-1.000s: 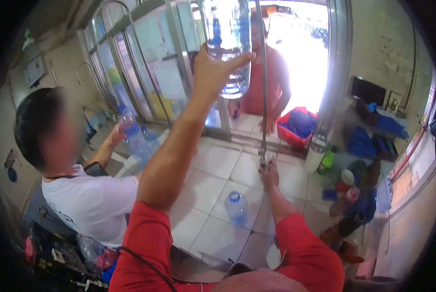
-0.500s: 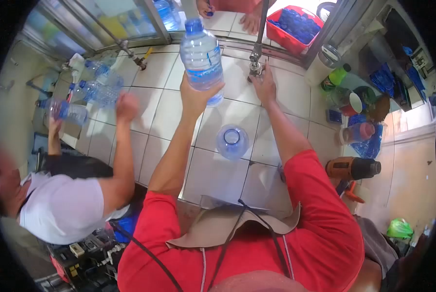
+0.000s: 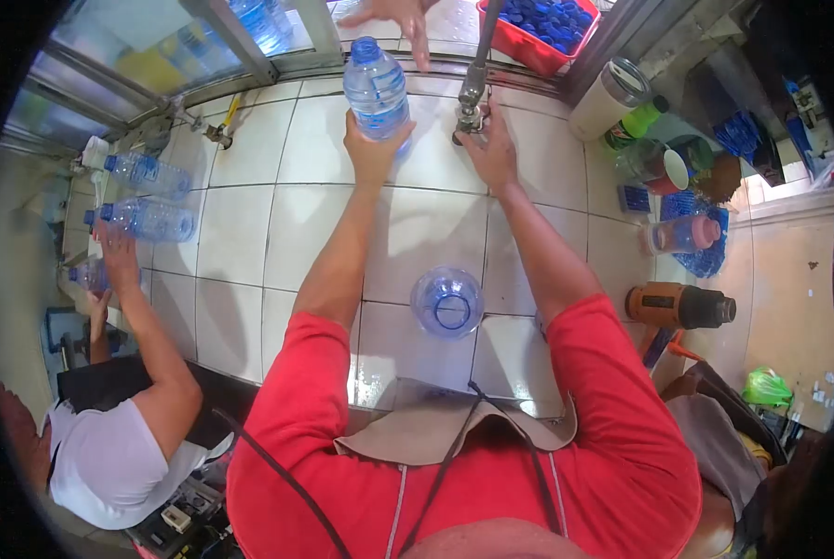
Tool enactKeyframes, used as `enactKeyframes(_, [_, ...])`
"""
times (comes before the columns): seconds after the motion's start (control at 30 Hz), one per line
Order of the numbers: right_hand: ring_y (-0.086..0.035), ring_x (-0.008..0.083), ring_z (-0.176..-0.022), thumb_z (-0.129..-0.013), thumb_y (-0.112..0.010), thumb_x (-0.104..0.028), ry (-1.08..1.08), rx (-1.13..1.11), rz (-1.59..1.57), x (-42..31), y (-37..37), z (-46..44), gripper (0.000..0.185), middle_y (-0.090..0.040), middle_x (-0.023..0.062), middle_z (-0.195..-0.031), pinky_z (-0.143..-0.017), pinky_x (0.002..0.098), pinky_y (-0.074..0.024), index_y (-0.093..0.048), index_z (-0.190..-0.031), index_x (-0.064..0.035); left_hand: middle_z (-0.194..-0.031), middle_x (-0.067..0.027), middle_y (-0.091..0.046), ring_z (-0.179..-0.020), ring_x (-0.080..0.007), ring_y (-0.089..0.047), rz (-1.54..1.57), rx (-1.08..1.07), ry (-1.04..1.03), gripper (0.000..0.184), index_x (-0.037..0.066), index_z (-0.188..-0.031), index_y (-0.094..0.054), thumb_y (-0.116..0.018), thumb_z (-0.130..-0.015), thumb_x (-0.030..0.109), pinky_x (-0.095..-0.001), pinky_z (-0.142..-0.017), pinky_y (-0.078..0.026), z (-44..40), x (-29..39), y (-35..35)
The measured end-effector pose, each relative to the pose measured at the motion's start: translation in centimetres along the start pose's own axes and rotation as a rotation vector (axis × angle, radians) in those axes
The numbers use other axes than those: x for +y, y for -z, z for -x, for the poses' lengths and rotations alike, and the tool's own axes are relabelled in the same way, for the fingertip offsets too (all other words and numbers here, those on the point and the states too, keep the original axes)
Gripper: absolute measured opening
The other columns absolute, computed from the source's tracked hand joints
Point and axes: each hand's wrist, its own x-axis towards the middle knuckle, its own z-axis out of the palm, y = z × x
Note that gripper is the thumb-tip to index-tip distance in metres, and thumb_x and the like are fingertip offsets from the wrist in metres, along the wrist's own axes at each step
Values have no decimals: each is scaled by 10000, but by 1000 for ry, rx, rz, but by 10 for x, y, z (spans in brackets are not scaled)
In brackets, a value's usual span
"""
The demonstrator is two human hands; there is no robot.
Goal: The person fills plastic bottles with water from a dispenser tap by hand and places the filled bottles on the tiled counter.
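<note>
My left hand is wrapped around the lower part of a clear plastic water bottle, which looks full and is blue at the top. At the foot of an upright pipe, my right hand grips a metal tap between thumb and fingers. Between my forearms, a second clear bluish bottle stands on the white tiles, seen from above. Beyond the held bottle, another person's hand reaches in through the window opening with its fingers spread.
At left, a co-worker in a white shirt handles several bottles. A red basket of blue caps sits past the window frame. On the right are a white tumbler, a pink-lidded bottle and an orange heat gun.
The held bottle has moved down and slightly away from me. The person's hand beyond the window now reaches toward it. The co-worker's near arm has shifted left onto the bottles. My view has shifted.
</note>
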Motion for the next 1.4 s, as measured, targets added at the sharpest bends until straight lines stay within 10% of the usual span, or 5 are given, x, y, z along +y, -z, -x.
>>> enactKeyframes(0.17, [-613,225,-960,-799,-785,-215,6,-9,13,1,1,0,880,-580,100,-1261,-815,325,-513,-307,-1520,-56,-1310,-201,-580,-1149,-319,-604,28,-212,104,869,-5,-1401,-403,-873,-692,174,-383,-1006,-450,8,9,15])
enactKeyframes(0.33, [-613,238,-983,-809,-771,-215,-32,-39,11,4,0,-1,877,-582,102,-1255,-818,337,-511,-293,-1529,-59,-1581,-155,-291,-1455,-289,-293,277,-519,47,629,22,-1556,-192,-305,-1058,388,-416,-1197,-198,98,48,103])
enactKeyframes(0.4, [-621,266,-985,-810,-760,-210,6,-22,-25,1,2,0,866,-591,104,-1228,-822,358,-507,-289,-1527,-89,-1587,-158,-283,-1451,-302,-303,338,-724,55,1213,25,-1547,-223,-763,-689,690,-454,-1193,-227,146,83,130])
enactKeyframes(0.5, [-633,298,-971,-805,-749,-212,-119,-62,-48,1,1,-3,824,-603,120,-1196,-828,391,-501,-309,-1496,-129,-1583,-126,-314,-1438,-267,-331,10,-795,176,1379,57,-1550,-253,-984,-393,221,-364,-1186,-264,172,138,123])
enactKeyframes(1.4, [-620,312,-1031,-832,-712,-208,-63,-79,-80,2,4,-2,849,-586,134,-1268,-859,369,-496,-261,-1537,-62,-1025,-141,-691,-878,-224,-672,94,-177,-315,533,-17,-1172,-598,-852,-722,116,-324,-814,-537,-41,490,65])
